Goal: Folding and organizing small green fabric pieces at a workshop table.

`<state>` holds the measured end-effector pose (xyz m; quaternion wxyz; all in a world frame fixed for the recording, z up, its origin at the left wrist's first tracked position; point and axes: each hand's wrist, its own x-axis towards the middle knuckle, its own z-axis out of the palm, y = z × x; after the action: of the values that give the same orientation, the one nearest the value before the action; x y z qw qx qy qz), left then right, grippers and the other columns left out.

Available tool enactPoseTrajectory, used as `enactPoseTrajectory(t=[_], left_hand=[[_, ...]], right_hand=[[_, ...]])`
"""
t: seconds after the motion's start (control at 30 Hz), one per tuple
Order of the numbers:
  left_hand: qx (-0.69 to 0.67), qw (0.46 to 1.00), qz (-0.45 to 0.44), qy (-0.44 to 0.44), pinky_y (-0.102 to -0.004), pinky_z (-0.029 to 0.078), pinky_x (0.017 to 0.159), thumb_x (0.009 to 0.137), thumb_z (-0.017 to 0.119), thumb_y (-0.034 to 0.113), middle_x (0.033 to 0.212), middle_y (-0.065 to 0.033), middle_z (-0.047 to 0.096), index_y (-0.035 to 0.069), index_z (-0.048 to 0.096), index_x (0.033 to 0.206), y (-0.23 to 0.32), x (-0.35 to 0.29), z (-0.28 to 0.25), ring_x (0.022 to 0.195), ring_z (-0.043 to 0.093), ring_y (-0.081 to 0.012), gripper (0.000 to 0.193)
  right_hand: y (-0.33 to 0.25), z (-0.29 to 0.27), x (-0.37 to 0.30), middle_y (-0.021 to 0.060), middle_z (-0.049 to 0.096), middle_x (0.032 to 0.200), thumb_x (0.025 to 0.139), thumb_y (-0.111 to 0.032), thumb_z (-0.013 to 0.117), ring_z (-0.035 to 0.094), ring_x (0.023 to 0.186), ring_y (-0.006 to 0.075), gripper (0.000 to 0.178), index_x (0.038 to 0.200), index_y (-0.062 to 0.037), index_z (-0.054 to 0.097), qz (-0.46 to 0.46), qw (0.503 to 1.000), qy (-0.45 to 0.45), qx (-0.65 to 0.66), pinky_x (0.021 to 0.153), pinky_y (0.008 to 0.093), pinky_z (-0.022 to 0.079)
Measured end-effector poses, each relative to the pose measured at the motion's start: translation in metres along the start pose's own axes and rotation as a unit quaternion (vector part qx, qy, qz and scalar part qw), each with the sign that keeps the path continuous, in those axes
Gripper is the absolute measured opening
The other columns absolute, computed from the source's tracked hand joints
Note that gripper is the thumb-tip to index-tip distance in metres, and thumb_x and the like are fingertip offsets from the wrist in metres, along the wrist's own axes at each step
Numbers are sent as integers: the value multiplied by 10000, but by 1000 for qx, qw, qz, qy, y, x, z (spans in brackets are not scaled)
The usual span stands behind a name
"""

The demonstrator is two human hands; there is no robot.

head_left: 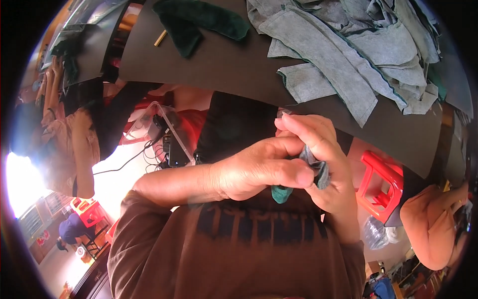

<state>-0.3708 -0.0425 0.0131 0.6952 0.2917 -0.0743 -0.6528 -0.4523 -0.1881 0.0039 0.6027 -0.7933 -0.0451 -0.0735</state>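
Observation:
My left hand [261,167] and my right hand [326,154] meet in front of my chest, near the table's front edge. Between them is a small bunched fabric piece [282,195], grey on one side and green on the other. My left thumb presses on it, and my right fingers curl round it from the far side; most of the piece is hidden in the hands. Beyond, on the dark table [219,65], lies a heap of flat grey fabric pieces [318,60] with green edges. Dark green plush pieces [211,20] rest at the far left.
A thin yellowish stick [160,38] lies beside the plush. Below the table's left part stands a clear plastic box [149,124] with black cables. A red plastic stool [381,187] is at the right. Other people sit nearby, one person's arms [55,84] at left, another's [430,224] at right.

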Motion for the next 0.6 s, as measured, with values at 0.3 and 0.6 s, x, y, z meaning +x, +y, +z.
enactPoseTrajectory(t=[0.3,0.6], left_hand=[[7,997,15,77,-276,397,905,789,609,15,1049,-73,585,16,611,967,-4,-4,-9,1071,506,-136,178],[68,996,43,44,-312,273,1016,755,670,67,1341,-106,349,34,648,908,1,1,-8,1319,179,-159,158]], right_hand=[[-10,2,-10,134,427,1277,776,-165,600,410,1169,248,554,1274,6,429,77,977,-14,200,996,352,293],[-9,6,-19,100,499,1120,846,30,528,511,1019,160,221,1061,23,580,109,933,120,320,872,245,402]])
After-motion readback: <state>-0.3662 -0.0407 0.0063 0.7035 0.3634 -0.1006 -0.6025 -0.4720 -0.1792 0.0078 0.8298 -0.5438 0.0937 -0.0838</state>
